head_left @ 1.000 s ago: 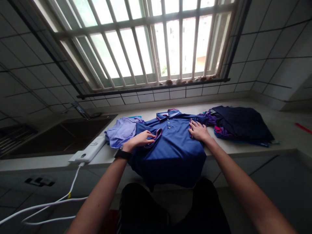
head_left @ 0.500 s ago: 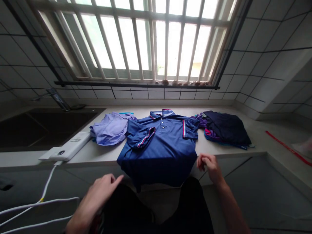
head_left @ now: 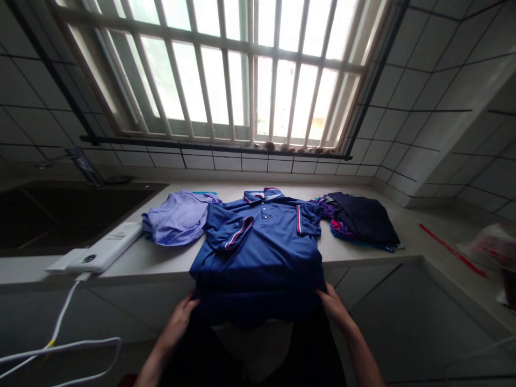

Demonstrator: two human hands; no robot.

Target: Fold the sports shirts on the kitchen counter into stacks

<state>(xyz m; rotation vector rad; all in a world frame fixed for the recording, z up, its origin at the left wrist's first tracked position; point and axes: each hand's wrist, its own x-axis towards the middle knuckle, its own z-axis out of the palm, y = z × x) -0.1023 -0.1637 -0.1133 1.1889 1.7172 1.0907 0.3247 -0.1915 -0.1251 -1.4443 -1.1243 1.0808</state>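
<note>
A dark blue polo shirt (head_left: 266, 252) lies front up on the white counter, its collar toward the window and its hem hanging over the front edge. Red and white stripes trim the collar and cuffs, and both sleeves are folded inward over the front. My left hand (head_left: 180, 317) is closed on the left side of the hanging hem, fingertips partly hidden by cloth. On the opposite side, my right hand (head_left: 334, 307) pinches the hem's right edge. The cloth between both hands is spread wide.
Left of the shirt lies a lavender garment pile (head_left: 177, 217), beside a white power strip (head_left: 107, 250) with a cable. A dark sink (head_left: 60, 215) is farther left. At right are a folded dark garment pile (head_left: 365, 220), a red strip (head_left: 451, 250) and a plastic bag (head_left: 487, 244).
Both hands have moved from beside the shirt onto its lower corners and taken hold of the hem. The hanging part is now pulled wider and flatter. The view has shifted slightly.
</note>
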